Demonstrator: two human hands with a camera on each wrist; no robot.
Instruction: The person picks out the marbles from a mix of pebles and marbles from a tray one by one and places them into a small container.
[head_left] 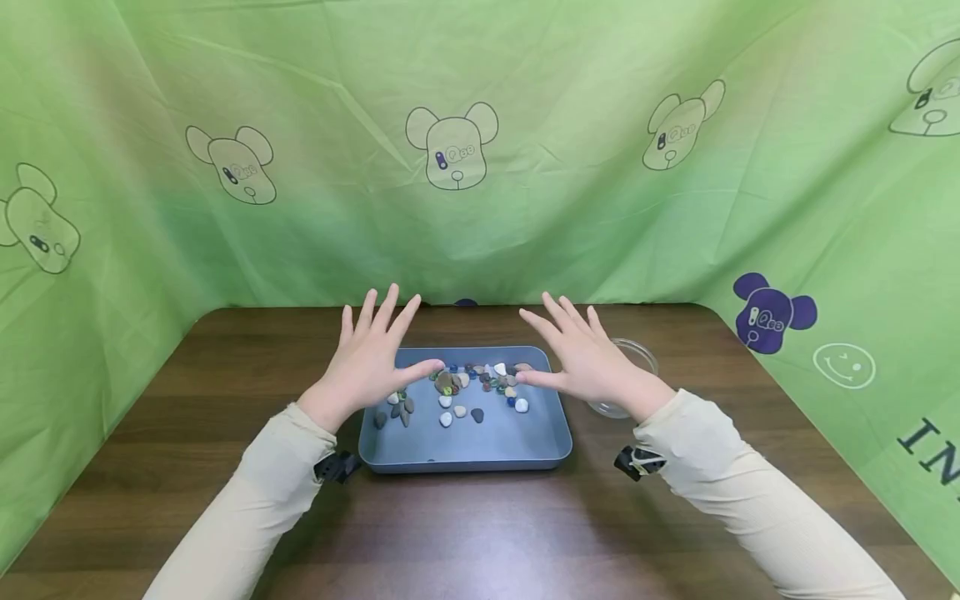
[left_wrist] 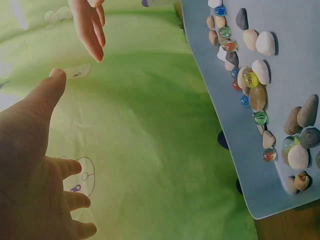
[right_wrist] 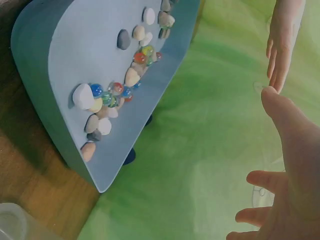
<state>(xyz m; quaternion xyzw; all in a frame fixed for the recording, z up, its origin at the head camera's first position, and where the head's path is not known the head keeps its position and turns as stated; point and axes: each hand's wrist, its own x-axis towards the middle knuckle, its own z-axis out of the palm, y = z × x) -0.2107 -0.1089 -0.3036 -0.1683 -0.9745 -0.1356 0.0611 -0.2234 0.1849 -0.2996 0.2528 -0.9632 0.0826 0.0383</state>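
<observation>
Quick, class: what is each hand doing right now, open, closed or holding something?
Left hand: open, fingers spread above the tray, holding nothing.
Right hand: open, fingers spread, holding nothing.

- I see a shallow blue-grey tray (head_left: 465, 446) lying flat on the table, between both hands.
- Pebbles (head_left: 446, 419) in white, tan and grey lie loose on its floor, mostly toward the far side.
- Coloured glass marbles (head_left: 447, 389) lie mixed among them.

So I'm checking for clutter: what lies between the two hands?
In the head view, pebbles and marbles in the blue tray lie between left hand and right hand.
</observation>
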